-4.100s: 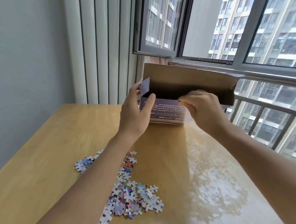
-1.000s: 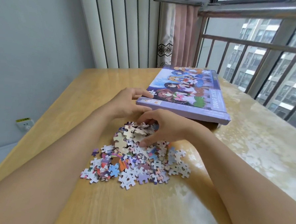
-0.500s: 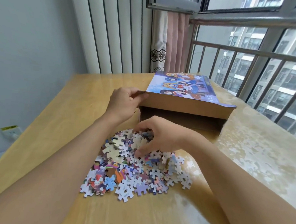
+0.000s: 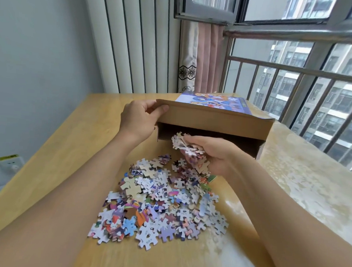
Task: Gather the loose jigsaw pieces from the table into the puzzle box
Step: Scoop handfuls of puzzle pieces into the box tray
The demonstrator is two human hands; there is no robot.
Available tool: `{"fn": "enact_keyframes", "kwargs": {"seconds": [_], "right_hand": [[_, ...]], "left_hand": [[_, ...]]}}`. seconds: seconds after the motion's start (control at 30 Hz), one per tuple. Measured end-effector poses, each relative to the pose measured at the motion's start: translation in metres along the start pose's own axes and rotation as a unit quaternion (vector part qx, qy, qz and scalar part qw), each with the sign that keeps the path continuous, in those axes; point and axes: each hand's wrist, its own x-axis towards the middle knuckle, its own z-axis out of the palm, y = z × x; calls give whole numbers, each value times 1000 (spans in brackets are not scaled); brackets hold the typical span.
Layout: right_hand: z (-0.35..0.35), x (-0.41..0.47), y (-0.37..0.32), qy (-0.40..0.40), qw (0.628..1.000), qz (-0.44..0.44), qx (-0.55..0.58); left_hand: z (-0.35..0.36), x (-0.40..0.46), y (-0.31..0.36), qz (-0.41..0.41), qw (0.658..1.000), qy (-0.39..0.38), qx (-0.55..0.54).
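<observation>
The puzzle box (image 4: 214,123) lies flat at the far side of the table, its brown front flap lifted and a dark opening facing me. My left hand (image 4: 139,119) pinches the left corner of that flap and holds it up. My right hand (image 4: 208,153) grips a handful of jigsaw pieces (image 4: 182,146) just in front of the opening, above the table. A large heap of loose colourful pieces (image 4: 159,202) lies on the wood between my forearms, close to the box.
The wooden table (image 4: 68,148) has bare room left of the heap and a pale glossy patch (image 4: 301,184) on the right. Behind it are a white ribbed panel, a pink curtain (image 4: 207,59) and a barred window. A wall socket (image 4: 10,162) sits low left.
My left hand has raised the box flap from shut to wide. My right hand has scooped pieces from the heap and lifted them up to the opening.
</observation>
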Motion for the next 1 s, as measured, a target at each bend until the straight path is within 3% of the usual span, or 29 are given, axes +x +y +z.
{"fn": "enact_keyframes", "kwargs": {"seconds": [0.07, 0.2, 0.33, 0.47, 0.6, 0.77, 0.87, 1.0], "right_hand": [[3, 1, -3, -6, 988, 26, 154], [6, 3, -6, 46, 915, 3, 400], [6, 7, -7, 84, 844, -35, 529], [0, 10, -10, 45, 796, -106, 595], [-12, 12, -16, 57, 815, -147, 558], [-15, 17, -25, 167, 874, -165, 425], [-14, 16, -22, 252, 927, -178, 213], [-19, 16, -17, 286, 942, -174, -18]], "left_hand": [[-1, 1, 1, 7, 1000, -2, 11], [4, -2, 5, 8, 1000, -8, 17], [7, -4, 11, 5, 1000, -13, 13], [7, -6, 19, 1, 1000, -5, 2], [6, -7, 26, 2, 1000, -8, -30], [7, -8, 29, 9, 999, -1, -46], [8, -8, 29, 14, 999, 1, -40], [8, -9, 29, 17, 999, 7, -37]]}}
